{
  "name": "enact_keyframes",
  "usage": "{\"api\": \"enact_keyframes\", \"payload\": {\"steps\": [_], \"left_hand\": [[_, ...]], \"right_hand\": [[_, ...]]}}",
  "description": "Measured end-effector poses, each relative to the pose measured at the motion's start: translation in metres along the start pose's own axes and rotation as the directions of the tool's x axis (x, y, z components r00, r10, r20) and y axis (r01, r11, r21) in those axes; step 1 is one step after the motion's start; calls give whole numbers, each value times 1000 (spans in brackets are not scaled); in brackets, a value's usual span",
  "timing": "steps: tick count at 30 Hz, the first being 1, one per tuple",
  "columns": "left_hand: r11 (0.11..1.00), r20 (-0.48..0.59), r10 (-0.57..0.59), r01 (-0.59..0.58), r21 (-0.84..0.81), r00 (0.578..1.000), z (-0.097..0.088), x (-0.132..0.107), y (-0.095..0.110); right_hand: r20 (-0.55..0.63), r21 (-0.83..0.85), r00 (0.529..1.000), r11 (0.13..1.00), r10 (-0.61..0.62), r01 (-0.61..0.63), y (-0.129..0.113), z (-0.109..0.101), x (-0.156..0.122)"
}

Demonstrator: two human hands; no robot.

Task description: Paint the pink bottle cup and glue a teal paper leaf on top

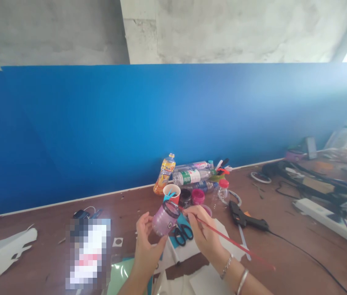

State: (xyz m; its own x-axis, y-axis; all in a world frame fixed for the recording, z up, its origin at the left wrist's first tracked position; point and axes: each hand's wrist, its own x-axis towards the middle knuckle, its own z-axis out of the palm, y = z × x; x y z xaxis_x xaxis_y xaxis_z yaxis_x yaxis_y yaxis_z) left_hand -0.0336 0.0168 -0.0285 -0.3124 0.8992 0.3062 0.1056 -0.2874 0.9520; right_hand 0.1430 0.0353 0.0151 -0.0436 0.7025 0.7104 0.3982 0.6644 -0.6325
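My left hand (147, 241) is wrapped round a small purple-painted cup-like piece (165, 219) with a dark eye mark on its side, tilted with its open mouth toward the right. My right hand (204, 234) pinches a long thin red brush (231, 242), its tip at the purple piece's rim. Black-handled scissors (182, 233) lie on white paper just under both hands.
A red paper cup (172, 192), small paint pots (197, 196), and several plastic bottles (192, 176) lie by the blue wall panel. A black glue gun (247, 219) with cord lies to the right, a white power strip (330, 221) and cables farther right. White paper cut-out (1, 254) at left.
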Motion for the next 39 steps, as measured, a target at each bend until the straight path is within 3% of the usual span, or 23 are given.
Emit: {"api": "enact_keyframes", "payload": {"steps": [28, 34, 39], "left_hand": [[1000, -2, 6, -6, -3, 1000, -2, 2, -4], [996, -19, -71, 69, -63, 997, 2, 1, 1], [986, -17, -106, 103, -135, 994, -1, 5, -4]], "right_hand": [[6, 8, 1000, 1000, -5, 5, 0, 0, -3], [-66, 10, 998, 1000, 0, 1, -2, -3, -4], [-112, 113, 990, 991, 88, -76, -3, -2, -6]]}}
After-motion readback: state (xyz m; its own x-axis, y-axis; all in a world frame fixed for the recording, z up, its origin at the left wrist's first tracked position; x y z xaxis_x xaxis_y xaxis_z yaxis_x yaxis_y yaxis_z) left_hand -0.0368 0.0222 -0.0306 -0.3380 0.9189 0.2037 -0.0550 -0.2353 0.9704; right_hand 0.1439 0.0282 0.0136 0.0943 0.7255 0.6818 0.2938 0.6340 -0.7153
